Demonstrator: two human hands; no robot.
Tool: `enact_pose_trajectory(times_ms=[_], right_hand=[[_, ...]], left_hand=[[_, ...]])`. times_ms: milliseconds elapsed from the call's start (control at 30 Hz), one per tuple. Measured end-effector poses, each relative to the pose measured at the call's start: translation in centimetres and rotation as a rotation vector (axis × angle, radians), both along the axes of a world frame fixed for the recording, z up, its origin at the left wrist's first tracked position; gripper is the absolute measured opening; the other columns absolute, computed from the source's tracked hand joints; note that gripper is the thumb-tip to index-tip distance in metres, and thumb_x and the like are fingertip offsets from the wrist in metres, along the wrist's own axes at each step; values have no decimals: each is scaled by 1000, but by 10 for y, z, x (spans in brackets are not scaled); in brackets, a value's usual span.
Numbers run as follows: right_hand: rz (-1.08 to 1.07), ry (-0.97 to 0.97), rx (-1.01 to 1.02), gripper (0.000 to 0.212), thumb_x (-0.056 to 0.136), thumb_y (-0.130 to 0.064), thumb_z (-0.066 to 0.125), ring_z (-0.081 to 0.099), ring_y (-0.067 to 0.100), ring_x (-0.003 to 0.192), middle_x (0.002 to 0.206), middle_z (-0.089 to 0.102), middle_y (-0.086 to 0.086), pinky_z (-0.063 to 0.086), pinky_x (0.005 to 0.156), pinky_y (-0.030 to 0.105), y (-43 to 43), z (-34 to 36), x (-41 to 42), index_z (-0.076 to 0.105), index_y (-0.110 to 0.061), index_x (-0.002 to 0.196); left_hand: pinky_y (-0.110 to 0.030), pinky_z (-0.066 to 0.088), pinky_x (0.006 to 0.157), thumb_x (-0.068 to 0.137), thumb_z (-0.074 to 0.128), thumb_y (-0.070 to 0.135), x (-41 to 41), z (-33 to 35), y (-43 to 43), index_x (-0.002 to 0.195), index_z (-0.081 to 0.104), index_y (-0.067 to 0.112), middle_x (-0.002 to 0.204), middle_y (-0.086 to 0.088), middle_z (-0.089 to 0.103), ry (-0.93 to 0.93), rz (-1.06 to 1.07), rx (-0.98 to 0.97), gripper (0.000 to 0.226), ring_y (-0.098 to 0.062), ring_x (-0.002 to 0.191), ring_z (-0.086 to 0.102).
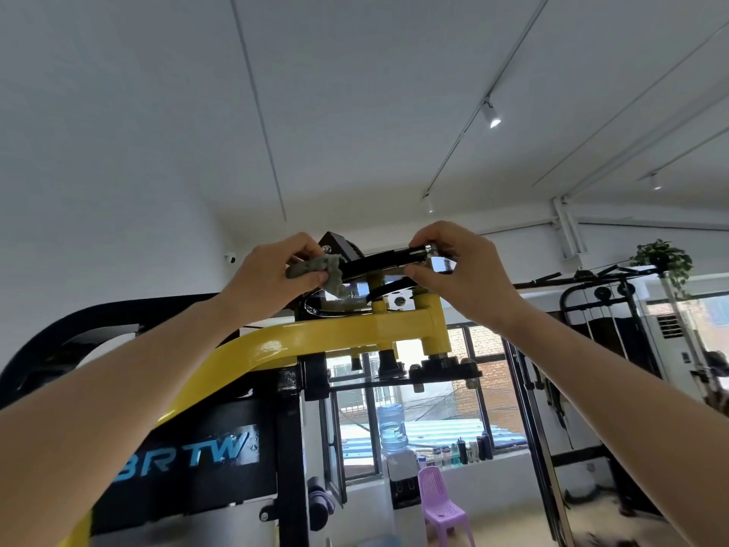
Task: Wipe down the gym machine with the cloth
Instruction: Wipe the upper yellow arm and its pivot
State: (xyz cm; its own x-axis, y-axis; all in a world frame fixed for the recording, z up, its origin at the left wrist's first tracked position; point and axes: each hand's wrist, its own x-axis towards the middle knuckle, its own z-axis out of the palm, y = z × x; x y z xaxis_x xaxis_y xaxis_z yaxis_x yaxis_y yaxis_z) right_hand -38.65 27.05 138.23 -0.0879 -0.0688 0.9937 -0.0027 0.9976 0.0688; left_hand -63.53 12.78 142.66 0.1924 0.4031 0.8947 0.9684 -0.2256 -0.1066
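Note:
The gym machine has a yellow arm [335,333] and a black frame with a blue "BRTW" label; black cam plates and a pulley block sit on top. My left hand [272,276] is raised to the top of the machine and pinches a crumpled grey-green cloth [321,270] against the black plate. My right hand [453,266] grips the shiny metal end piece [432,254] of the black plate [378,262], thumb below and fingers above it. Both forearms reach up from the bottom corners.
A second black cable machine [615,309] stands at the right with a potted plant [666,258] on top. A water dispenser [394,444], a purple plastic chair [442,507] and bottles on the window sill [469,452] are below. The white ceiling is close overhead.

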Motion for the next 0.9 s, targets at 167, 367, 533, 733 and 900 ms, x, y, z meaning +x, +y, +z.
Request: enact_pose_trajectory(times_ms=[167,367,533,733,900], right_hand=[[11,38,6,36,78,-13,84,65,16,98,104,66,2,47,85,8,-4,-9,-7,64,-15,107],[0,59,17,41,77,-9,83,64,18,103,110,66,5,43,85,3,-4,-14,-7,63,-13,112],[-37,86,56,42,77,-12,81,62,16,102,112,65,7,42,88,3,-2,-16,-9,62,-11,115],[-72,148,62,40,78,-18,76,60,10,99,111,65,5,41,88,3,-4,-20,-17,63,-10,115],[-109,174,56,43,78,-6,81,57,9,99,113,64,7,37,89,0,-4,-22,-17,63,-7,117]], left_hand=[[-7,45,68,88,77,22,12,-3,6,100,61,26,92,17,66,-55,-63,39,20,3,84,61],[-22,54,78,90,74,17,38,2,14,105,67,15,97,2,71,-150,-253,-8,17,-15,91,67],[-24,55,78,93,70,17,43,3,17,111,64,15,101,3,70,-126,-240,-119,19,-12,90,67],[-34,49,78,95,63,9,3,7,8,96,64,19,83,-1,65,-236,-113,-141,10,-19,77,59],[-16,36,53,99,54,10,-25,1,12,107,65,16,90,-12,66,-317,116,-155,15,-13,62,47]])
